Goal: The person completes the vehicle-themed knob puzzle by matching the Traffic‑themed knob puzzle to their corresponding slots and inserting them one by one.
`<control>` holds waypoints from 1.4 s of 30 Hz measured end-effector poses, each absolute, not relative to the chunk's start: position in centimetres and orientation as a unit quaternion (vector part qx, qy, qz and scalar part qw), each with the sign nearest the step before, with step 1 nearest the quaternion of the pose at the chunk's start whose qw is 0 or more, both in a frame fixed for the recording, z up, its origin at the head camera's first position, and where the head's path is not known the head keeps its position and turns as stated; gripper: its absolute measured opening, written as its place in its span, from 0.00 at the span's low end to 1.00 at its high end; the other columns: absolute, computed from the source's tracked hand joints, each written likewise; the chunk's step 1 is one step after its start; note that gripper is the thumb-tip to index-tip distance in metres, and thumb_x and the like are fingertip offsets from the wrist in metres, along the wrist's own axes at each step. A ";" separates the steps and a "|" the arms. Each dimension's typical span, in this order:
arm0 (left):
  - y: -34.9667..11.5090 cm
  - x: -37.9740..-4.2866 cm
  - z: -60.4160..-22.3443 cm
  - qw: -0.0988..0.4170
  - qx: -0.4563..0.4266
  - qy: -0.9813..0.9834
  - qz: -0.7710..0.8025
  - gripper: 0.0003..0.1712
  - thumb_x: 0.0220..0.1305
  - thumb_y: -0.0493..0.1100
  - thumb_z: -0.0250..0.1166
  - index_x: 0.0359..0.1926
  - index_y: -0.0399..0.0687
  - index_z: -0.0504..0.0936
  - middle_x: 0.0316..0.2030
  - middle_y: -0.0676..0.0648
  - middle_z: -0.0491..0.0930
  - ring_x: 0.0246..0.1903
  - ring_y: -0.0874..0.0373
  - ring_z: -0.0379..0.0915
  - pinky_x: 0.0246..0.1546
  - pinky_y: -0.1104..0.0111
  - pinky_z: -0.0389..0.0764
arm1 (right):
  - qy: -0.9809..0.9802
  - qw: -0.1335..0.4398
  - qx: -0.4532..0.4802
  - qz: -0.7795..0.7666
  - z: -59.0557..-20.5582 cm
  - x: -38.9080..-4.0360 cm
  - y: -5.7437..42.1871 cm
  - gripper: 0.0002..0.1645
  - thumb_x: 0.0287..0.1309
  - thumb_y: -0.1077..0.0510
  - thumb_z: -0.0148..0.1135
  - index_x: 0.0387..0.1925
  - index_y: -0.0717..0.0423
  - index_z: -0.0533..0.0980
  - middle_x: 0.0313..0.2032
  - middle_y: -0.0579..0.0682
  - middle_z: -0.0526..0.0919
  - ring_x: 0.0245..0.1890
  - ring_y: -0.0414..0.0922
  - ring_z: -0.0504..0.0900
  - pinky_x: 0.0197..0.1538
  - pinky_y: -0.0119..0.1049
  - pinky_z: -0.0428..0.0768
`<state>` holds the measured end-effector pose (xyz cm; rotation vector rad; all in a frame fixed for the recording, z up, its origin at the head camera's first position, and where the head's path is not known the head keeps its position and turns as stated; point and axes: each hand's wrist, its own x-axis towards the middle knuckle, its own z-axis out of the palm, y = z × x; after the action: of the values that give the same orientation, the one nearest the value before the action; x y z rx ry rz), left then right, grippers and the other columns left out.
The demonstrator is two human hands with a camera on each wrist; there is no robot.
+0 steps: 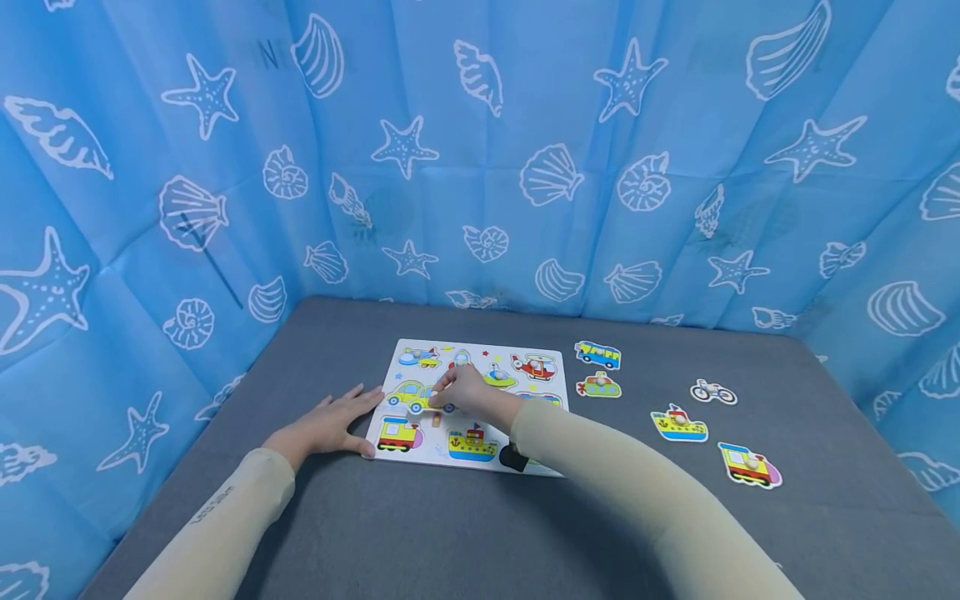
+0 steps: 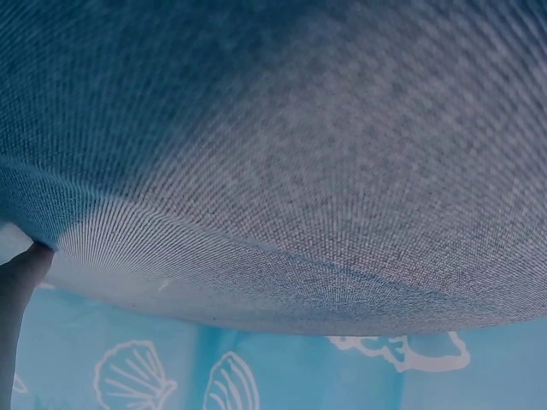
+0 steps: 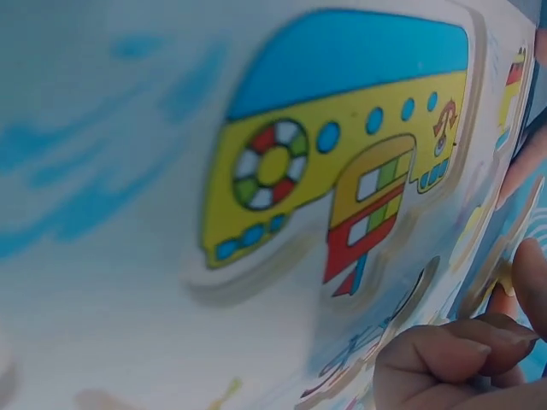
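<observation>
A white puzzle board (image 1: 442, 458) printed with colourful vehicles lies on the grey table. My left hand (image 1: 327, 427) rests at its left edge, fingers spread and fairly straight, thumb near the lower corner. With my right hand (image 1: 471, 390) I pinch a yellow car puzzle piece (image 1: 424, 408), tilted just over the board's printed yellow car. The right wrist view has the curled fingers of that hand low at the right, the piece seen nearly edge-on, and the board's ship picture (image 3: 342, 111) up close. Only a dark digit (image 2: 19, 286) of my left hand shows in the left wrist view.
Loose pieces lie right of the board: a blue bus (image 1: 597, 356), a green submarine (image 1: 598, 385), a bicycle (image 1: 712, 392), a ship (image 1: 678, 425) and a train (image 1: 750, 467). A blue curtain (image 1: 480, 167) with white shells surrounds the grey table (image 1: 420, 533).
</observation>
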<state>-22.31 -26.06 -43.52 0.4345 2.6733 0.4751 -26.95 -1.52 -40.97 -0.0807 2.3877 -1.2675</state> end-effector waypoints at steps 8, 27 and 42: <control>-26.1 -22.4 -43.4 0.195 0.158 0.953 0.171 0.64 0.47 0.72 0.68 0.76 0.48 0.51 0.74 0.41 0.50 0.73 0.38 0.36 0.66 0.36 0.39 | 0.855 0.219 0.012 -0.470 -41.4 -27.8 -2.8 0.07 0.54 0.59 0.72 0.31 0.55 0.80 0.34 0.49 0.80 0.34 0.44 0.77 0.37 0.36 0.72; -25.7 -22.2 -43.1 0.197 0.159 0.953 0.166 0.63 0.48 0.72 0.68 0.76 0.48 0.51 0.74 0.40 0.51 0.73 0.37 0.37 0.65 0.35 0.40 | 0.880 0.214 0.004 -0.423 -41.6 -28.8 -5.1 0.09 0.52 0.58 0.74 0.26 0.54 0.79 0.30 0.48 0.79 0.27 0.43 0.73 0.28 0.32 0.68; -26.0 -22.2 -43.2 0.194 0.161 0.952 0.171 0.64 0.48 0.71 0.68 0.76 0.46 0.51 0.74 0.39 0.51 0.73 0.37 0.37 0.65 0.35 0.39 | 0.872 0.228 -0.006 -0.433 -41.5 -28.6 -5.6 0.08 0.52 0.60 0.73 0.36 0.53 0.84 0.39 0.48 0.80 0.35 0.43 0.77 0.38 0.33 0.74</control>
<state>-22.18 -25.95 -43.21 0.4526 2.6716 0.4810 -28.57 -5.56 -41.54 -0.0165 2.4004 -1.1933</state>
